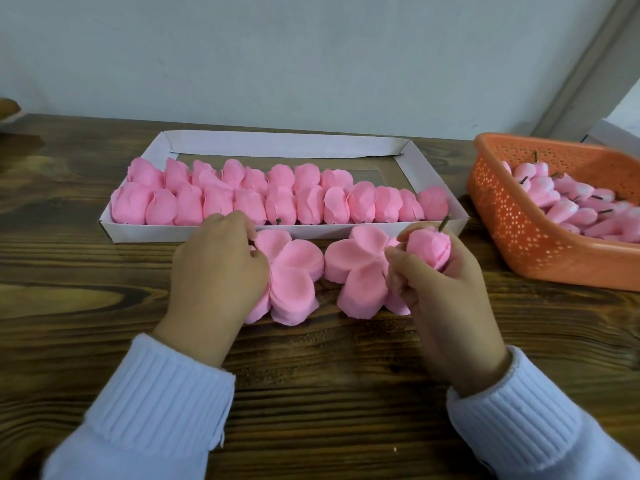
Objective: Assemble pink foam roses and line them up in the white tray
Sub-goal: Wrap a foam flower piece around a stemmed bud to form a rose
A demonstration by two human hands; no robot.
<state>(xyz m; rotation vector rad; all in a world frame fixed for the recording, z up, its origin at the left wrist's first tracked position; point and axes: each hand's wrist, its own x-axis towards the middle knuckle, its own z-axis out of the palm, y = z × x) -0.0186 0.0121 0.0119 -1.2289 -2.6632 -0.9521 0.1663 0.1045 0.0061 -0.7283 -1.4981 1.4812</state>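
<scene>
The pink foam bud [428,249], a short brown stem poking up from its top, sits in the right grip [434,271], whose fingers and thumb curl closed around it just above the table [311,393]. Under that hand lies the right petal stack [356,271], flat flower-shaped foam sheets. Just beside it lies the left petal stack [294,278]. The left grip [216,268] lies over its left side, with fingers curled onto the upper edge of the petals. Directly behind both stacks stands the white tray [287,233], holding finished roses [242,199] in two rows: the near row runs nearly the tray's full length, the far row stops short. To the right, an orange basket [519,244] holds more stemmed buds [568,202]. Pale blue ribbed sleeves [156,393] cover both wrists.
</scene>
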